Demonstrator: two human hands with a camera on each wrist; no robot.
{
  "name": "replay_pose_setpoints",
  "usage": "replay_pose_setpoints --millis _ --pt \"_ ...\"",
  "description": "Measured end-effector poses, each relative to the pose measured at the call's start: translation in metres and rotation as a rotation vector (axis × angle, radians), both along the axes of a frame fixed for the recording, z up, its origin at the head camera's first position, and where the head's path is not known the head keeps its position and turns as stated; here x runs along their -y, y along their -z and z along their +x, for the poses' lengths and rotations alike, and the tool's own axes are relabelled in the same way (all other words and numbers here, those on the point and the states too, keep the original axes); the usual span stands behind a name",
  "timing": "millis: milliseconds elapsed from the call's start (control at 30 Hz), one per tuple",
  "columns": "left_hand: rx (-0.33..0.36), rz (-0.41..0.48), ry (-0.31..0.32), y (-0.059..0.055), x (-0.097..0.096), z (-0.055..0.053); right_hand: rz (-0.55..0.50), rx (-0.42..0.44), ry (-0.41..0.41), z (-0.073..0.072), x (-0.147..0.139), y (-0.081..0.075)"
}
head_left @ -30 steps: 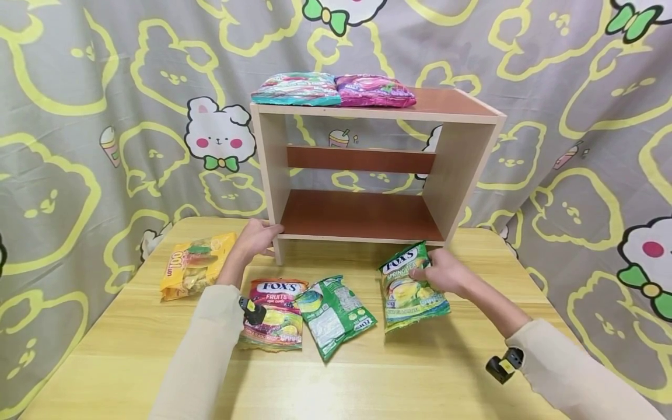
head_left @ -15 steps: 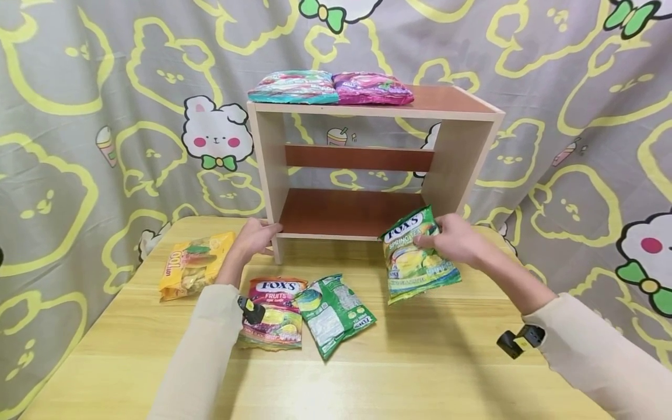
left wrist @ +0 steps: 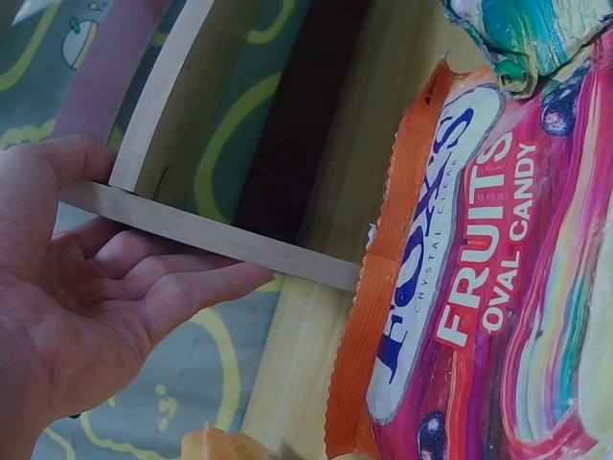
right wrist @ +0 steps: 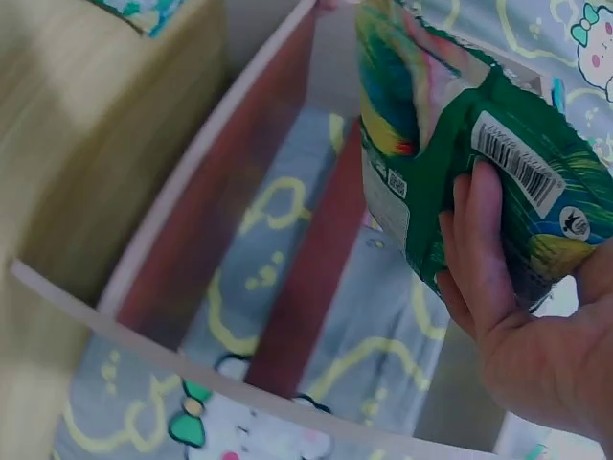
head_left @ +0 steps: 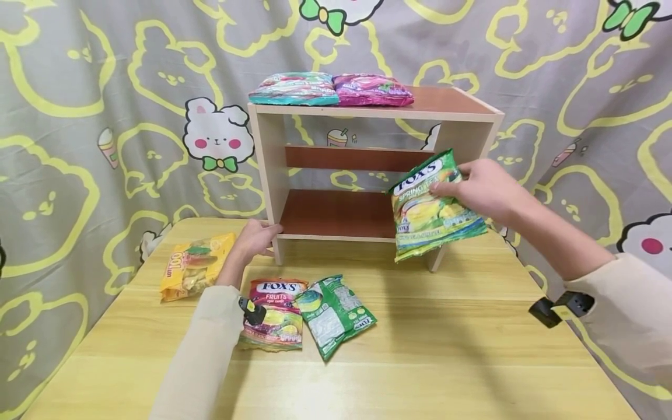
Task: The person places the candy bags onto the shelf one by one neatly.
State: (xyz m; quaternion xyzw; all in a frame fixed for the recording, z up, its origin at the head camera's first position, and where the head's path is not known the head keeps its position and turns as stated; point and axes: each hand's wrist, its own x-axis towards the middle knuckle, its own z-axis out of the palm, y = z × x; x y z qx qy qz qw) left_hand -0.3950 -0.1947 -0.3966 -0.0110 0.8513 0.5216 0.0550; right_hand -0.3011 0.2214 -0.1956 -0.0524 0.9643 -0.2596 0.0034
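My right hand [head_left: 485,189] pinches a green bag of Fox's Spring Tea candy [head_left: 425,216] by its right side, thumb on the front. The bag hangs raised before the right part of the small wooden shelf [head_left: 362,238]; the right wrist view shows my fingers spread on its barcoded back [right wrist: 522,158]. My left hand [head_left: 255,238] grips the shelf's left side panel near the lower board. In the left wrist view, the thumb lies on one side of that panel's edge [left wrist: 211,232] and the fingers on the other.
On the table [head_left: 336,391] lie a red Fox's Fruits bag [head_left: 280,306], a green bag turned back up [head_left: 338,312] and a yellow candy bag [head_left: 194,265]. A teal bag [head_left: 296,90] and a pink-purple bag [head_left: 373,90] rest side by side on the shelf top. A patterned curtain [head_left: 63,175] hangs behind.
My right hand has lifted the Spring Tea bag from low over the table, up and slightly right, to mid-height of the shelf. My left hand has stayed on the shelf panel.
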Motion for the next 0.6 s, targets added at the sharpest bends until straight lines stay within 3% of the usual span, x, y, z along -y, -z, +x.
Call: replay_pose_setpoints --millis 300,600 --pt "-0.005 0.002 0.002 0.0 -0.001 0.0 0.027 -0.014 0.057 0.001 -0.012 -0.05" --pt "-0.013 -0.008 -0.001 0.001 -0.002 0.0 -0.165 0.014 0.113 0.0 -0.026 -0.086"
